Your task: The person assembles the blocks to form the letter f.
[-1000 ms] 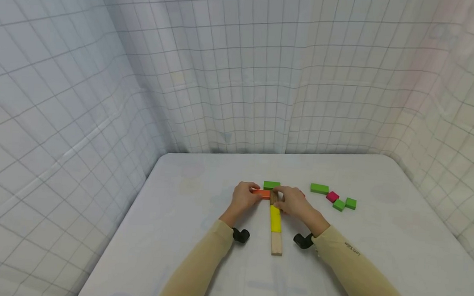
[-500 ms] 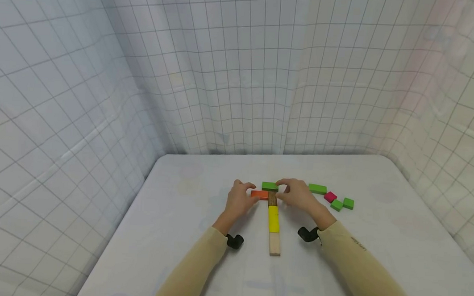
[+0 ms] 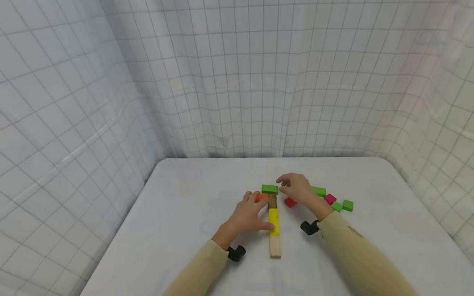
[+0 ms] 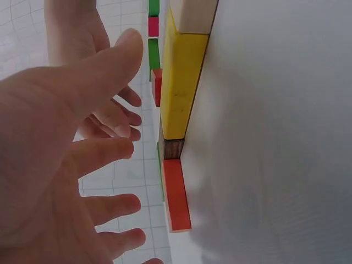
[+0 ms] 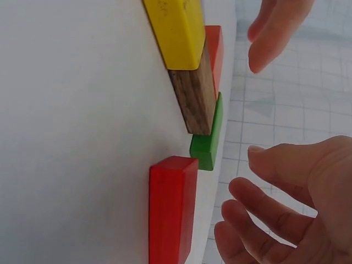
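Observation:
In the head view a yellow block [image 3: 274, 216] lies in a line between a pale wood block [image 3: 274, 247] and a dark brown block [image 3: 272, 201]. An orange block [image 3: 263, 196] lies left of the brown one, with a green block [image 3: 269, 189] behind them. My left hand [image 3: 246, 216] hovers left of the yellow block, fingers spread and holding nothing. Behind and to the right, my right hand [image 3: 297, 188] is loosely curved, with nothing between thumb and fingers. Below it a red block [image 5: 173, 214] lies apart from the line, partly hidden in the head view.
To the right lie another green block [image 3: 319, 191], a pink-red cube [image 3: 330, 198] and two small green blocks, one of them [image 3: 348, 205] farthest right. The white table [image 3: 177, 216] is enclosed by grid-patterned curtains [image 3: 240, 85] at the back and sides.
My left hand has let go of the orange block and moved toward me, fingers spreading. My right hand has left the brown block and shifted back, uncovering part of the red block.

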### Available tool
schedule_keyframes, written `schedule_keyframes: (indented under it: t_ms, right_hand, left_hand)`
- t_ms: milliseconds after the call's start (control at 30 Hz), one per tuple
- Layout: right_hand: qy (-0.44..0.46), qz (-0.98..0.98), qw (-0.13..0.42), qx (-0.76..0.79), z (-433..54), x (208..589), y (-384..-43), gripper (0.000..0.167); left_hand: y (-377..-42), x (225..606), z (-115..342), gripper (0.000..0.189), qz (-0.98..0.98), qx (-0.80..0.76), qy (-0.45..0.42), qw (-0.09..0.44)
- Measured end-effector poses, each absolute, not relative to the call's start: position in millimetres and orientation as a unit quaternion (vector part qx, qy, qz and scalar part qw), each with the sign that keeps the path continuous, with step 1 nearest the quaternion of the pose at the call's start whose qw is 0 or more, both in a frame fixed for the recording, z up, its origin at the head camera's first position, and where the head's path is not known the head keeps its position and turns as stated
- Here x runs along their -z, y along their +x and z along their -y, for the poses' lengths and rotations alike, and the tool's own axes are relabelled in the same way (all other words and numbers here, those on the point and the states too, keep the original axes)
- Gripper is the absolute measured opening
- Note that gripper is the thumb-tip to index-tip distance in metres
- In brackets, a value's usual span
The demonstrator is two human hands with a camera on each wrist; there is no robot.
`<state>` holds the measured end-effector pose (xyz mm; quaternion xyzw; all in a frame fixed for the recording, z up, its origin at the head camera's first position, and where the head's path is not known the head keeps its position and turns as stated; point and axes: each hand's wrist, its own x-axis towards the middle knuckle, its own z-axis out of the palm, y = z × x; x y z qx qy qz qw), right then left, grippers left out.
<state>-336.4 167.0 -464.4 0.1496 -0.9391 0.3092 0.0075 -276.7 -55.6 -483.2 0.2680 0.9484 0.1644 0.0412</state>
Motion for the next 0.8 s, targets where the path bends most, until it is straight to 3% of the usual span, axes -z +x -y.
schedule_keyframes:
  t_ms: [500,800]
  right_hand:
    - [0.214,0.946,-0.034,-0.243,-163.4,476.0,-360.3,0.035]
    - [0.202,0.953,-0.043,-0.220,-157.5,474.6,-361.3,0.038]
  left_hand:
    - [-274.9,493.1,56.2,0.097,-0.933,-0.173,0.296,0.109]
    - [-274.0,499.3,54.2,0.095,-0.936,-0.147,0.303,0.102]
